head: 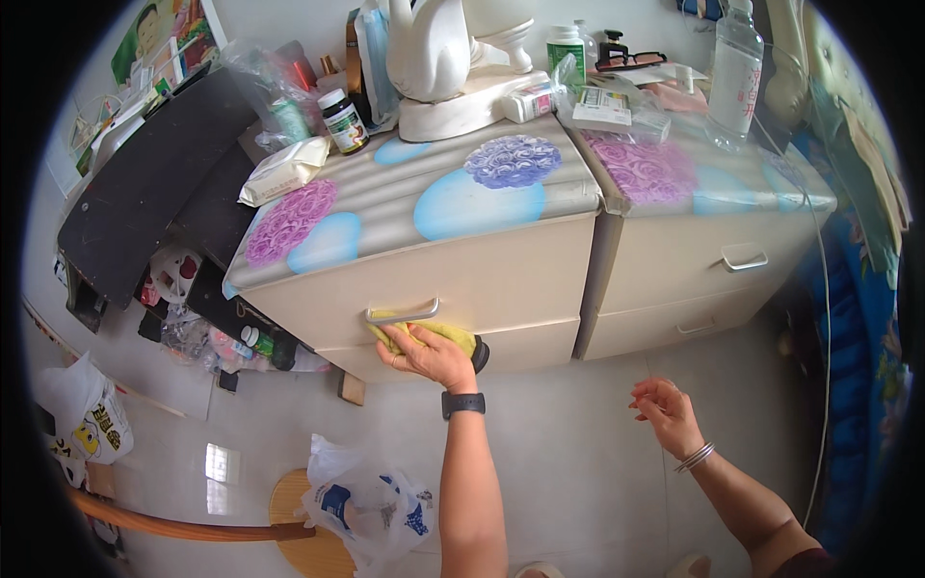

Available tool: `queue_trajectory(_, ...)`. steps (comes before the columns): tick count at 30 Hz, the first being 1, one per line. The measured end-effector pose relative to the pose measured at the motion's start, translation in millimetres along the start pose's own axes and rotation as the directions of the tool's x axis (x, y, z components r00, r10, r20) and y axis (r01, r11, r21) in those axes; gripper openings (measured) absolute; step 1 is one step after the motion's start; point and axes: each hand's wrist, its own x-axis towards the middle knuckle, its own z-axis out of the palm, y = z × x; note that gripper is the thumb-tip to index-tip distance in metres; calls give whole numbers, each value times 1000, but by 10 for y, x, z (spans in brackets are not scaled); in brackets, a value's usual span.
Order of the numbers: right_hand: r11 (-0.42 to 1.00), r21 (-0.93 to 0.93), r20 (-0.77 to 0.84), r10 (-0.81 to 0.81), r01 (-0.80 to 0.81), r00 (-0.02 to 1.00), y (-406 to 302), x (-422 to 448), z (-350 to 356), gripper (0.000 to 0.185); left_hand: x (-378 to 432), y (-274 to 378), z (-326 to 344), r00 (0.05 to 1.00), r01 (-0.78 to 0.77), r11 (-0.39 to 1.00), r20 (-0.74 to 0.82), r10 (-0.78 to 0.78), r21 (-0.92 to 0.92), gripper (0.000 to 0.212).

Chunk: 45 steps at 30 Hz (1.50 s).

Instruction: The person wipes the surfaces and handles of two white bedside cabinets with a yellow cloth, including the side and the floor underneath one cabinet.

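My left hand [430, 354], with a black band on its wrist, presses a yellow cloth [454, 334] with a dark edge against the front of a cream cabinet [506, 289]. The cloth lies just under the metal drawer handle [405, 312], its upper part touching the handle. My right hand [666, 410], wearing bracelets, hangs over the floor in front of the right-hand cabinet [679, 267]; its fingers are loosely bent and hold nothing visible.
On the flower-patterned cover [477, 202] stand a white sculpture base [462, 112], a dark pill bottle [343, 123], a wipes pack [285, 172] and a clear bottle [733, 79]. A plastic bag [368, 506] lies over a round wooden surface [289, 498]. A cable [827, 325] hangs at right.
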Motion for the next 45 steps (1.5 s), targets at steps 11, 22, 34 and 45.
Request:
queue_trajectory(11,997,-26,45,-77,78,996,26,31,-1,11,-146,-55,-682,775,-325,896,458,435,-302,35)
queue_trajectory(22,997,-60,33,-37,39,999,155,31,-25,11,1011,631,-677,369,-887,459,667,647,45,16)
queue_trajectory(34,996,66,23,63,-65,998,119,69,39,12,523,866,-494,507,-685,709,587,632,-171,16)
queue_trajectory(45,996,59,19,64,-65,998,217,63,81,12,-844,519,198,195,-933,293,393,899,-207,26)
